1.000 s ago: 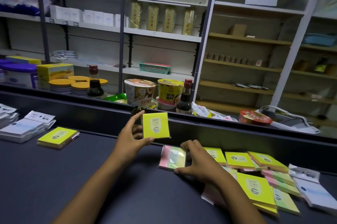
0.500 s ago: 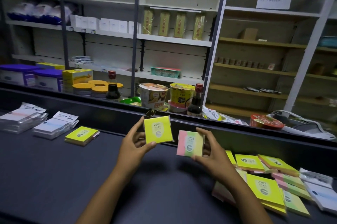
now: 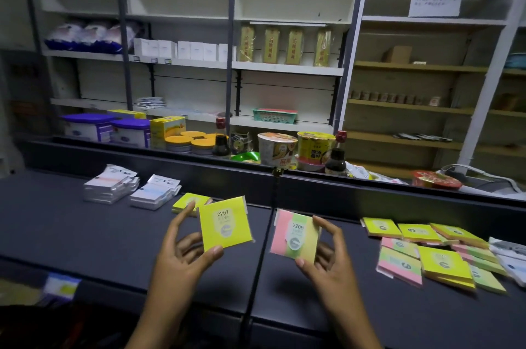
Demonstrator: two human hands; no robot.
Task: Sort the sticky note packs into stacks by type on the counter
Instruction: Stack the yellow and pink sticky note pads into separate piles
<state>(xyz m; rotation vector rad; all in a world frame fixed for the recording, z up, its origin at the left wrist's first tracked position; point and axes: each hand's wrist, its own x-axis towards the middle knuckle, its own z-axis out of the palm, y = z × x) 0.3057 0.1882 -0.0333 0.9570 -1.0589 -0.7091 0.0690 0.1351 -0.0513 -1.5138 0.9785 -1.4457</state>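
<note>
My left hand (image 3: pixel 182 252) pinches a plain yellow sticky note pack (image 3: pixel 225 223) marked 2207, held up above the dark counter (image 3: pixel 85 235). My right hand (image 3: pixel 327 257) pinches a pink-green-yellow striped pack (image 3: pixel 294 233) marked 2209 beside it. Behind the left hand a small yellow stack (image 3: pixel 189 202) lies on the counter. Two stacks of white packs (image 3: pixel 111 188) (image 3: pixel 156 192) sit further left. A loose pile of mixed yellow and striped packs (image 3: pixel 427 254) is spread at the right.
A raised dark ledge (image 3: pixel 370 189) runs along the back of the counter. Behind it stand noodle cups (image 3: pixel 277 148), sauce bottles (image 3: pixel 336 155), tubs and shelving. More white packs (image 3: pixel 509 254) lie at the far right edge. A blurred pack (image 3: pixel 61 286) sits low at the left.
My right hand lifted a striped pack off the counter and raised it beside the yellow pack. The view shifted left, bringing the sorted stacks closer to centre.
</note>
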